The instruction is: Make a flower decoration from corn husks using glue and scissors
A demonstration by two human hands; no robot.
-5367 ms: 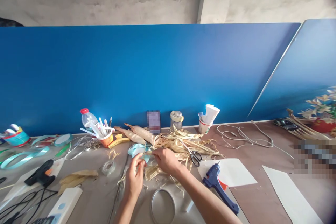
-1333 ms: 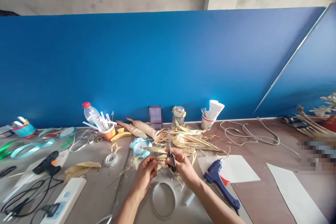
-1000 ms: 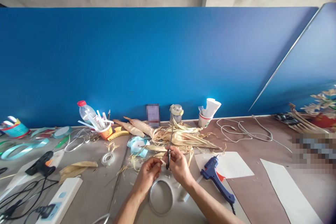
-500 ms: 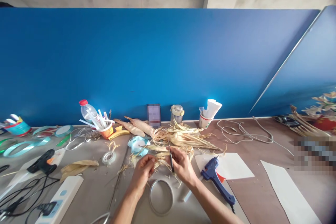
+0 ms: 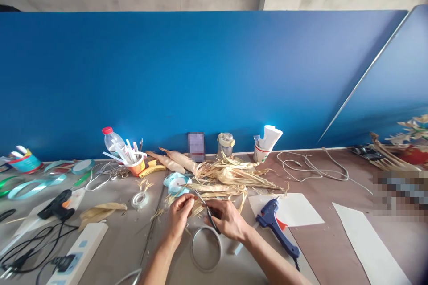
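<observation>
My right hand (image 5: 227,220) is closed round the black handles of a pair of scissors (image 5: 204,207), whose blades point up and left towards my left hand. My left hand (image 5: 179,211) pinches a thin strip of dried corn husk (image 5: 197,208) at the blade tips. Both hands hover just above the table, in front of a pile of corn husks (image 5: 230,177) and a coil of light blue ribbon (image 5: 174,183). A metal ring (image 5: 206,249) lies on the table right below my hands.
A blue glue gun (image 5: 276,228) rests on white paper (image 5: 294,213) to the right. On the left lie a black glue gun (image 5: 55,203), a tape roll (image 5: 139,199), a power strip (image 5: 78,254) and ribbons. Cups, a bottle (image 5: 112,141) and a jar (image 5: 226,144) line the blue partition.
The scissors, lying on the husk pile 5.4 s ago, are now in my right hand. Their blades have swung from upright to tilted left, and both hands have dropped slightly towards the table.
</observation>
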